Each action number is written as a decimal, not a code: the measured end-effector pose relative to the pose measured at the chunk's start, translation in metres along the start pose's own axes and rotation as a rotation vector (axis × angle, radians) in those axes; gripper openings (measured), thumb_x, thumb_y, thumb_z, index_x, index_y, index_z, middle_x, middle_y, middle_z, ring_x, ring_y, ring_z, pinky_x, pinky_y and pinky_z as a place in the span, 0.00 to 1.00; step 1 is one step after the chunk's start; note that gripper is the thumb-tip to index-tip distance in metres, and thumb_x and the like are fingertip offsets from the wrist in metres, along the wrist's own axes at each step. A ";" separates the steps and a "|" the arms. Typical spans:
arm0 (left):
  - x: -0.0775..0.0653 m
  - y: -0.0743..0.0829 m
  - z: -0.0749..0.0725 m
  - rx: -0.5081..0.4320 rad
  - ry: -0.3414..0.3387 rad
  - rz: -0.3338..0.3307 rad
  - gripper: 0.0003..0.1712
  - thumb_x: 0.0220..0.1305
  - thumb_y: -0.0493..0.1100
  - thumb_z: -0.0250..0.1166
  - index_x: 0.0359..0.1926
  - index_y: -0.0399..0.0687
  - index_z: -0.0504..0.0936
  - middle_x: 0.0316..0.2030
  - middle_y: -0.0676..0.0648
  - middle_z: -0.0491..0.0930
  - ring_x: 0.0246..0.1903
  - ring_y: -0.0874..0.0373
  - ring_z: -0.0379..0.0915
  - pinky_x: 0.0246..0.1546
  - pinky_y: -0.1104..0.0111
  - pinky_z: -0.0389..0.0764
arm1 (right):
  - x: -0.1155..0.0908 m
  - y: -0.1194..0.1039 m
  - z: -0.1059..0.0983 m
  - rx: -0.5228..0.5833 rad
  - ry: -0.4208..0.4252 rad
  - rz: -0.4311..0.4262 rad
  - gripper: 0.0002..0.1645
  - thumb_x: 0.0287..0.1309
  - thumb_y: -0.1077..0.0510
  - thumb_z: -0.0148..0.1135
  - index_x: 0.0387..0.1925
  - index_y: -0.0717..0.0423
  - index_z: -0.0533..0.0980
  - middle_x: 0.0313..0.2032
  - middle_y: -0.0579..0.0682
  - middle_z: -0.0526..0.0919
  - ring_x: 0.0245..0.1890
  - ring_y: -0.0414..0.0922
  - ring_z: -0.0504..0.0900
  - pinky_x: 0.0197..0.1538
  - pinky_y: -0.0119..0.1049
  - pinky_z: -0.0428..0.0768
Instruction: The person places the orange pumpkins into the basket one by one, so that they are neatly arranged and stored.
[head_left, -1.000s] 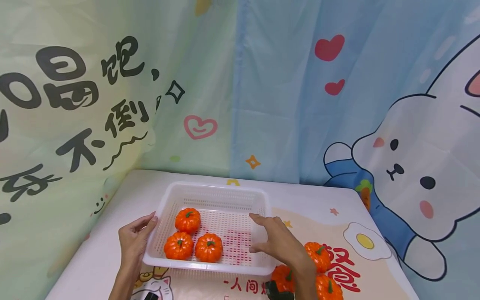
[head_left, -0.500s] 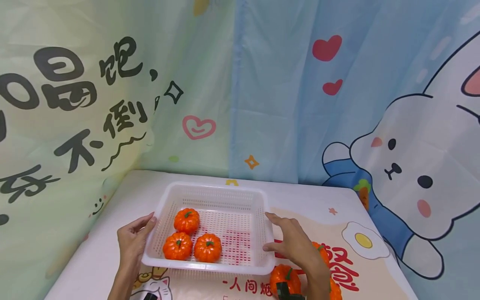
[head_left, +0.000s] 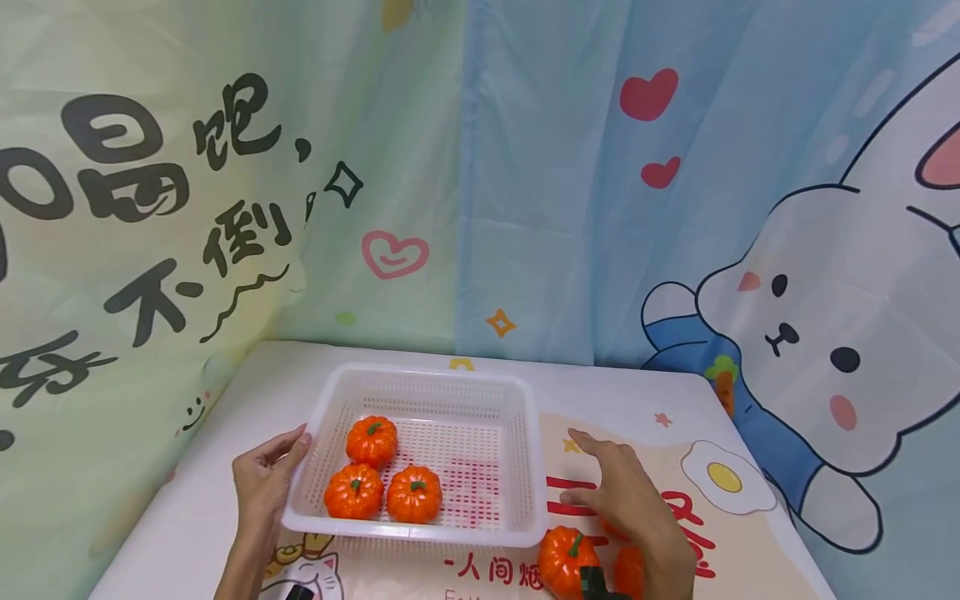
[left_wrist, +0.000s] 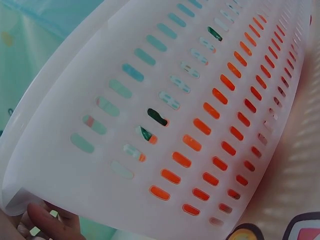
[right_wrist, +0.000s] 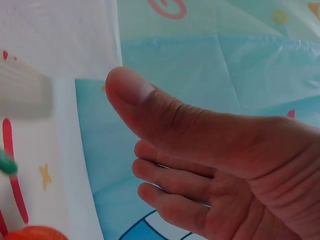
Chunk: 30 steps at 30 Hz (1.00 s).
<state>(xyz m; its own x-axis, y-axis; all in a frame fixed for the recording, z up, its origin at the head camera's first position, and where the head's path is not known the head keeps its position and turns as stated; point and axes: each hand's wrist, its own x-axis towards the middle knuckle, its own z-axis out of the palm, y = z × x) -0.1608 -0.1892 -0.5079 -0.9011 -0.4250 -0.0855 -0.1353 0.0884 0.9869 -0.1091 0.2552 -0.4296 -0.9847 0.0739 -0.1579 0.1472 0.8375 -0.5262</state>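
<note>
A white plastic basket [head_left: 438,533] with slotted walls holds three small orange pumpkins: one at the back [head_left: 372,441], one at front left [head_left: 354,492] and one beside it [head_left: 414,493]. My left hand [head_left: 258,483] pinches the basket's left rim; its fingers [left_wrist: 52,224] show at the rim's corner in the left wrist view. Right of the basket, my right hand [head_left: 626,492] hovers with thumb and fingers apart, holding nothing. Below it lie more pumpkins, one near the basket's front corner [head_left: 562,560] and one partly behind the wrist [head_left: 628,571]. Another is mostly hidden by the hand.
The basket stands on a table covered with a printed cloth [head_left: 675,408] that shows a fried egg and red lettering. Behind the table hangs a printed curtain [head_left: 525,208] with hearts and a cartoon rabbit.
My right hand has moved from over the basket's right side out to the right, over the loose pumpkins. The left hand stays on the rim, and the three pumpkins inside have not shifted.
</note>
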 end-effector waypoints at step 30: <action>-0.001 0.002 0.000 -0.006 0.004 0.010 0.23 0.75 0.43 0.72 0.64 0.34 0.85 0.30 0.78 0.83 0.32 0.73 0.84 0.36 0.78 0.88 | 0.005 0.058 -0.008 -0.057 -0.026 0.101 0.59 0.50 0.54 0.89 0.79 0.63 0.68 0.65 0.74 0.79 0.64 0.72 0.77 0.64 0.69 0.82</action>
<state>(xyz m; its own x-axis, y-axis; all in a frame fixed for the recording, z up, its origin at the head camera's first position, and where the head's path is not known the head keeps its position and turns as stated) -0.1599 -0.1883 -0.5055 -0.9009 -0.4276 -0.0747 -0.1236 0.0876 0.9885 -0.1060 0.3083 -0.4547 -0.9623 0.1461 -0.2294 0.2392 0.8560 -0.4583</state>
